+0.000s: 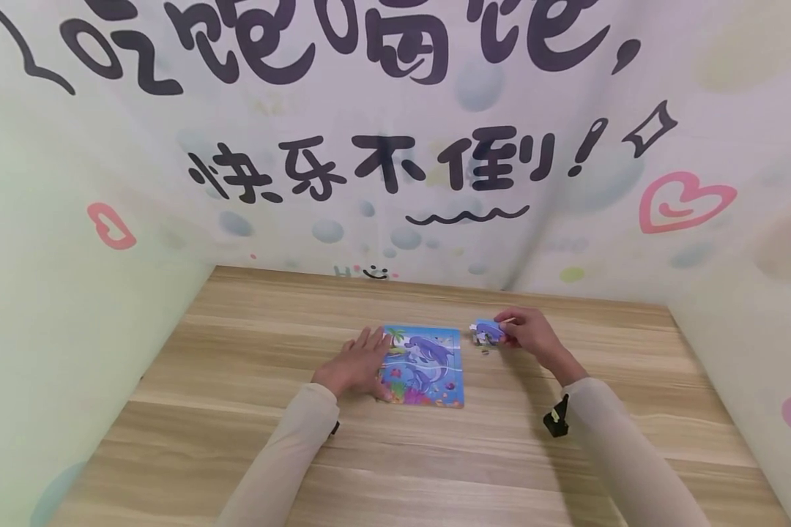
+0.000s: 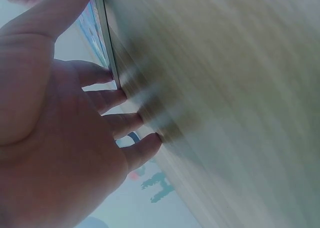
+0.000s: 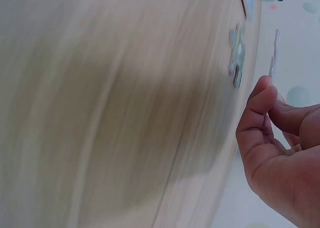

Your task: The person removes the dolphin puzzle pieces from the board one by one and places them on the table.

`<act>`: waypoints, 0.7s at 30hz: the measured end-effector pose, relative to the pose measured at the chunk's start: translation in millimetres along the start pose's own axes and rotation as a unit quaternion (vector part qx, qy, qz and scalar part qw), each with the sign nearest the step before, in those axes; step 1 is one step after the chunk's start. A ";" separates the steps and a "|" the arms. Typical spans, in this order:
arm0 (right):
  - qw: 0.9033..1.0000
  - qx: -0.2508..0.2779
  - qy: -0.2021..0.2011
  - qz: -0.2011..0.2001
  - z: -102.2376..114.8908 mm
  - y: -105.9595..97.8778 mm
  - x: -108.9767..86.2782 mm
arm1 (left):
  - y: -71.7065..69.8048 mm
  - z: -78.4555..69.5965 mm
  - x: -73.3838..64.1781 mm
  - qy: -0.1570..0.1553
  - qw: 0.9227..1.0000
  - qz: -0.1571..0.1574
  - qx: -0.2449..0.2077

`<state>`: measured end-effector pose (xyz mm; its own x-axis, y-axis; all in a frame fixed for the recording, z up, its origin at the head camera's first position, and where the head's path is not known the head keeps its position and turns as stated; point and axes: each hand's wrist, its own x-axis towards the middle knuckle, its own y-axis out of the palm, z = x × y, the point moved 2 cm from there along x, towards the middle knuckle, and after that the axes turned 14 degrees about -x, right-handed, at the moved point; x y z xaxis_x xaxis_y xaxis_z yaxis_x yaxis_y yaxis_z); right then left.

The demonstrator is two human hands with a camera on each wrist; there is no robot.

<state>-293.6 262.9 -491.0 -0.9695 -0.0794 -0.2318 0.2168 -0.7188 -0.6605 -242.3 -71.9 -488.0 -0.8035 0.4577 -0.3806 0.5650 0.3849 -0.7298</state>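
Observation:
A dolphin jigsaw puzzle in a flat tray [image 1: 424, 366] lies on the table, with blue sea, a palm and colourful coral. My left hand [image 1: 359, 364] rests along its left edge, fingers spread and thumb near the lower left corner; in the left wrist view the fingertips [image 2: 150, 142] touch the tabletop. Off the tray's right side, my right hand [image 1: 530, 335] pinches a puzzle piece [image 1: 491, 329] with purple dolphin print between thumb and fingers. The right wrist view shows that piece [image 3: 275, 52] edge-on, raised above the table. A loose puzzle piece [image 3: 236, 57] lies below it.
The wood-grain table [image 1: 250, 329] meets a printed cloth wall [image 1: 369, 234] behind and pale walls at both sides. A small black device [image 1: 556, 419] sits at the right wrist.

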 end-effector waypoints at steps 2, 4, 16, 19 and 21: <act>1.000 -0.004 -0.002 -0.003 -3.8 -3.4 -1.3 | 0.1 0.3 -0.2 0.001 1.000 -0.001 0.001; 1.000 -0.012 -0.004 -0.005 -8.0 -6.8 -2.2 | 0.2 0.5 -0.2 0.001 1.000 -0.002 0.001; 0.999 -0.050 0.012 -0.011 -36.7 -18.7 -8.0 | 1.4 0.6 0.2 0.001 1.000 0.001 -0.002; 0.998 -0.056 0.018 -0.014 -39.8 -19.4 -9.3 | 1.6 1.2 0.7 -0.001 1.000 -0.001 0.000; 0.998 -0.065 0.019 -0.016 -40.7 -19.7 -9.9 | 1.5 1.7 0.8 0.000 1.000 -0.002 0.000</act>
<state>-283.6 306.0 -504.8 -0.9716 -0.0306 -0.2346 0.2019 -0.6240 -0.7549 -242.4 -72.3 -490.3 -0.8057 0.4558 -0.3783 0.5619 0.3860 -0.7316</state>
